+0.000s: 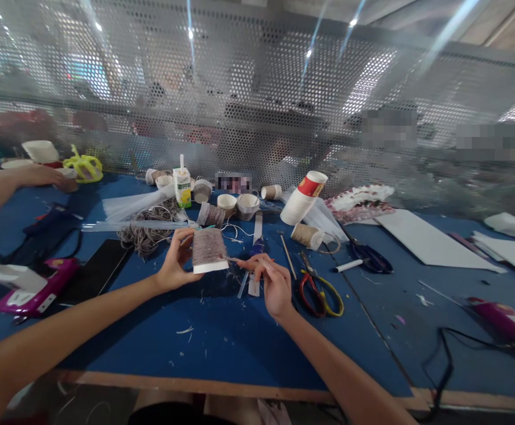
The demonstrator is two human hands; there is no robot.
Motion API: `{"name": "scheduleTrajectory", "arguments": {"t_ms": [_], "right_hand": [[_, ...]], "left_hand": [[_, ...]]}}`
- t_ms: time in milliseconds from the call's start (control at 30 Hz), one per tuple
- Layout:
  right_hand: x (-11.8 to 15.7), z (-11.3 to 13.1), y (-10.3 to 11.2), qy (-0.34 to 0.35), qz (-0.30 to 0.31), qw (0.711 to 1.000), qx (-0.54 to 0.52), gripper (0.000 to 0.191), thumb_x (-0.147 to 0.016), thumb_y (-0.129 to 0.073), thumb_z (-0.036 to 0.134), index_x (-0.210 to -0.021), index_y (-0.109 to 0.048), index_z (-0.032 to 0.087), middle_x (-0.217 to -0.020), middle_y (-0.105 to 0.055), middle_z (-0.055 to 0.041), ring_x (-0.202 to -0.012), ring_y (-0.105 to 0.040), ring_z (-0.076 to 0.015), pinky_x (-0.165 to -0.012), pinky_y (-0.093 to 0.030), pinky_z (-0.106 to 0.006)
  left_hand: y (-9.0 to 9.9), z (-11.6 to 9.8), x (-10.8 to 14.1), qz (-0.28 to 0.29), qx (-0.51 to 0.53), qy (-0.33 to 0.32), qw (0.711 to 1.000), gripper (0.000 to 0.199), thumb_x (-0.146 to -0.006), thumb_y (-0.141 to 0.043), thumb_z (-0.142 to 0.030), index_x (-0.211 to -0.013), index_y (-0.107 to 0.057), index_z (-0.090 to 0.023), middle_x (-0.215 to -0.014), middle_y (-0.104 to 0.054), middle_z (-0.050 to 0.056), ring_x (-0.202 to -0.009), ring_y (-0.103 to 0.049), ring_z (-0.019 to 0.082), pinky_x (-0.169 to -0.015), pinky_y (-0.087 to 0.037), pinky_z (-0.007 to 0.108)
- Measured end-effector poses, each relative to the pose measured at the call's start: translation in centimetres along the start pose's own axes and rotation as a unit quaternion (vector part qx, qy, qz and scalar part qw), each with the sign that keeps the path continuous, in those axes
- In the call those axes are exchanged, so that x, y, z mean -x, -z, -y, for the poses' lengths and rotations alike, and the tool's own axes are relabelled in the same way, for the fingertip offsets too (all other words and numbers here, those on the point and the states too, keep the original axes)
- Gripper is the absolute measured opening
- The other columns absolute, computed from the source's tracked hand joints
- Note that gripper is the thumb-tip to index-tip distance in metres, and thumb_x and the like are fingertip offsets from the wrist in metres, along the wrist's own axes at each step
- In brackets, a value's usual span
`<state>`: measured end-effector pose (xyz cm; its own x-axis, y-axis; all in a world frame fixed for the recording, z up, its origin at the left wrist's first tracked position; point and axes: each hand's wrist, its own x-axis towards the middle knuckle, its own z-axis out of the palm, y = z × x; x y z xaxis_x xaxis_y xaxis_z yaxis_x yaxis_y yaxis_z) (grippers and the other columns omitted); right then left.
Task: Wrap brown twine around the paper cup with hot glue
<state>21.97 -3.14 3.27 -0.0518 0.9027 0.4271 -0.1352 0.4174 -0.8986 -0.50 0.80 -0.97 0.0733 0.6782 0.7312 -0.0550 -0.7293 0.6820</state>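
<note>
A paper cup (210,250) wrapped in rows of grey-brown cord is tipped on its side above the table, its white rim towards me. My left hand (176,260) is closed around its left side, with the thumb below. Just right of the cup is my right hand (271,280), fingers curled and the index finger reaching to the cup's lower right edge. A short stretch of cord (231,259) seems to run from the cup into those fingertips. Behind the left hand lies a loose tangle of the same cord (148,227).
Red-and-yellow scissors (317,289), dark blue scissors (370,258) and a marker (349,265) lie to the right. Glue guns (507,321) with cables sit at the sides. Stacked cups (304,199) and a drink carton (181,188) stand behind. Another person's hand (40,176) is at left.
</note>
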Motion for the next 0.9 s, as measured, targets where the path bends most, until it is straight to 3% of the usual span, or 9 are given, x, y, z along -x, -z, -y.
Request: {"name": "scheduleTrajectory", "arguments": {"t_ms": [200, 267, 333, 400, 500, 633, 733, 900], "right_hand": [[-0.5, -0.3, 0.5, -0.027, -0.110, 0.991, 0.070, 0.043, -0.085, -0.049, 0.044, -0.049, -0.046, 0.022, -0.056, -0.060, -0.0023, -0.067, -0.064, -0.0209, -0.065, -0.045, -0.033], [-0.7, -0.2, 0.5, -0.001, -0.163, 0.984, 0.072, 0.032, -0.082, -0.052, 0.039, -0.055, -0.049, 0.022, -0.060, -0.061, -0.0007, -0.063, -0.060, -0.0177, -0.060, -0.042, -0.030], [-0.7, 0.0, 0.5, 0.036, -0.174, 0.983, 0.051, 0.024, -0.080, -0.053, 0.037, -0.061, -0.052, 0.022, -0.069, -0.064, -0.0012, -0.067, -0.059, -0.0178, -0.064, -0.044, -0.031], [-0.4, 0.3, 0.3, 0.066, -0.127, 0.989, 0.030, 0.025, -0.082, -0.050, 0.036, -0.061, -0.052, 0.023, -0.077, -0.068, -0.0042, -0.078, -0.061, -0.0214, -0.073, -0.046, -0.036], [0.3, 0.7, 0.2, 0.086, -0.009, 0.995, 0.042, 0.034, -0.087, -0.044, 0.035, -0.056, -0.050, 0.023, -0.083, -0.072, -0.0073, -0.091, -0.058, -0.0255, -0.085, -0.043, -0.044], [0.9, 0.8, 0.2, 0.080, 0.111, 0.987, 0.081, 0.041, -0.090, -0.043, 0.037, -0.053, -0.053, 0.024, -0.085, -0.074, -0.0073, -0.095, -0.053, -0.0263, -0.087, -0.042, -0.045], [0.9, 0.7, 0.4, 0.086, 0.127, 0.984, 0.095, 0.045, -0.090, -0.043, 0.046, -0.052, -0.055, 0.024, -0.085, -0.074, -0.0080, -0.096, -0.053, -0.0274, -0.086, -0.043, -0.046], [0.7, -0.2, 0.6, 0.082, 0.107, 0.987, 0.082, 0.049, -0.092, -0.041, 0.043, -0.049, -0.058, 0.025, -0.063, -0.067, -0.0078, -0.098, -0.053, -0.0274, -0.089, -0.041, -0.045]], "left_hand": [[0.0, 0.2, 0.1, -0.003, -0.004, 0.007, 1.000, 0.072, -0.060, -0.081, -0.049, -0.119, -0.045, -0.026, -0.117, -0.041, 0.008, -0.110, -0.053, 0.024, -0.095, -0.047, 0.040], [0.0, 0.2, 0.1, -0.001, -0.006, 0.009, 1.000, 0.072, -0.061, -0.080, -0.049, -0.119, -0.044, -0.026, -0.117, -0.041, 0.008, -0.111, -0.053, 0.024, -0.094, -0.047, 0.039], [0.0, 0.3, 0.1, -0.003, -0.009, 0.004, 1.000, 0.071, -0.062, -0.079, -0.051, -0.119, -0.044, -0.027, -0.116, -0.042, 0.008, -0.110, -0.053, 0.024, -0.094, -0.046, 0.040], [-0.1, 0.4, 0.0, -0.006, -0.014, -0.006, 1.000, 0.071, -0.062, -0.078, -0.052, -0.118, -0.043, -0.027, -0.116, -0.041, 0.007, -0.110, -0.052, 0.023, -0.095, -0.046, 0.040], [-0.1, 0.6, -0.1, -0.007, -0.014, -0.025, 1.000, 0.071, -0.062, -0.079, -0.051, -0.117, -0.041, -0.028, -0.117, -0.041, 0.007, -0.113, -0.050, 0.024, -0.097, -0.045, 0.042], [-0.3, 0.4, -0.2, 0.002, -0.008, -0.037, 0.999, 0.071, -0.062, -0.080, -0.048, -0.117, -0.039, -0.029, -0.120, -0.043, 0.008, -0.120, -0.047, 0.027, -0.099, -0.045, 0.045], [-0.4, 0.1, -0.1, 0.002, -0.011, -0.034, 0.999, 0.073, -0.062, -0.081, -0.049, -0.118, -0.038, -0.030, -0.122, -0.045, 0.009, -0.122, -0.048, 0.028, -0.102, -0.043, 0.048], [-0.3, 0.0, 0.3, 0.015, 0.022, -0.012, 1.000, 0.077, -0.058, -0.083, -0.050, -0.119, -0.039, -0.032, -0.126, -0.047, 0.010, -0.122, -0.051, 0.031, -0.100, -0.046, 0.048]]}}
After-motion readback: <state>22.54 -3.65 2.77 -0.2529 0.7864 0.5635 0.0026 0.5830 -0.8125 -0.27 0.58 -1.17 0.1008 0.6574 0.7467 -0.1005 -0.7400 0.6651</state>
